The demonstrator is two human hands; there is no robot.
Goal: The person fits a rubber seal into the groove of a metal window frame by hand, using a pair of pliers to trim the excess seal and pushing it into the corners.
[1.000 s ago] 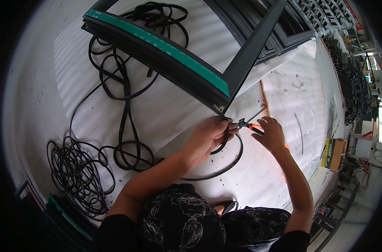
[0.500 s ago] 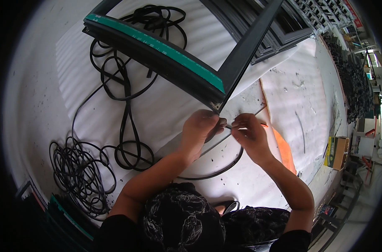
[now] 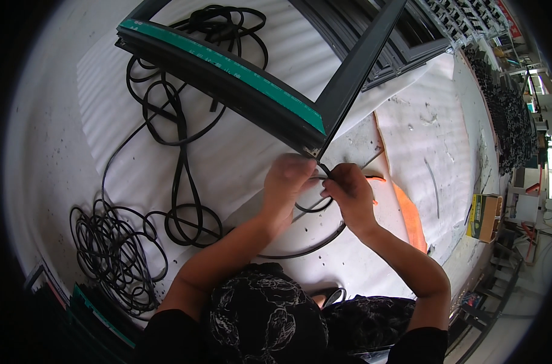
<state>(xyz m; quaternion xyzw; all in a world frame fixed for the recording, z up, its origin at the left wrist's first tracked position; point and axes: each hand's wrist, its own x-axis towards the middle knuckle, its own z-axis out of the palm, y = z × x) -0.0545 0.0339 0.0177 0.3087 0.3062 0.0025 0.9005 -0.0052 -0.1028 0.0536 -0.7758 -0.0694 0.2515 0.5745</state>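
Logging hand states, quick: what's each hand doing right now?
Left hand: fingers curled, blurred beside the dark frame; cannot tell whether it holds anything.
Right hand: closed, pinching the black strip.

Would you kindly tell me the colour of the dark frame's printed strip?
The strip is green with pale print, clearest in the head view.

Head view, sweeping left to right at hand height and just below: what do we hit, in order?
Tangled heap of black cord → left hand → right hand → orange sheet → yellow-and-brown box.
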